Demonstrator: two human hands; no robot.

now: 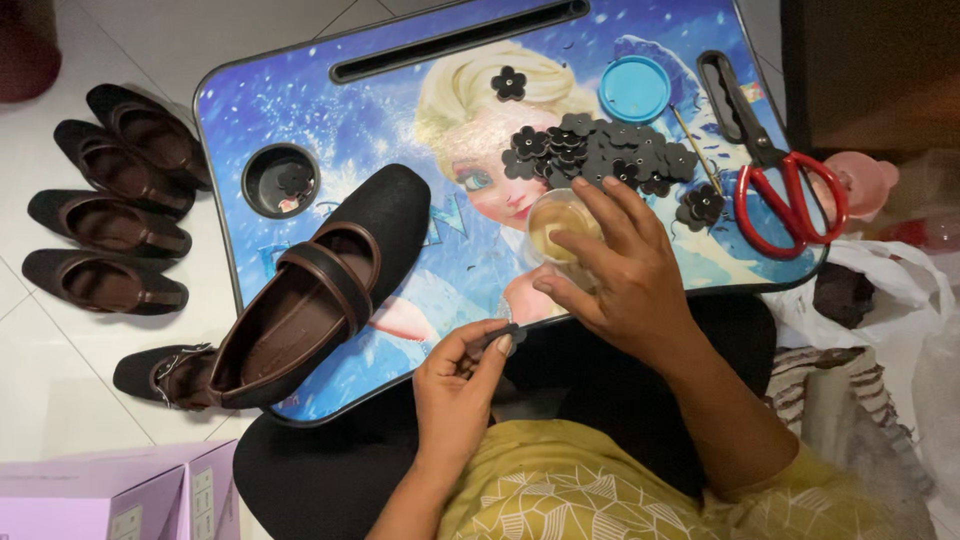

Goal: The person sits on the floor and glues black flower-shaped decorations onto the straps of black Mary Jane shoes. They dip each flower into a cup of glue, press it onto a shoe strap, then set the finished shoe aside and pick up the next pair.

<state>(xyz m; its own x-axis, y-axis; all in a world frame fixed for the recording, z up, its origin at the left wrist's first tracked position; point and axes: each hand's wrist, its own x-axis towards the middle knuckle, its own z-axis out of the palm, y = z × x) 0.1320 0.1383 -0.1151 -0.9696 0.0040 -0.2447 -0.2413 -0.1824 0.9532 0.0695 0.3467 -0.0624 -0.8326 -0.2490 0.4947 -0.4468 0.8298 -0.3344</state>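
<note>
Holding small tub [562, 228] of yellowish glue

The black shoe [330, 270] on the lap tray [300, 110] has a matt, suede-like upper and a smooth brown lining with a slight sheen. The tray's printed top looks glossy plastic. The black flower cutouts [600, 150] look matt, like felt or faux leather. The scissors [775, 170] have shiny red plastic handles. The small clear container [560, 225] is translucent plastic; the round blue lid [634, 88] is smooth plastic.
</note>
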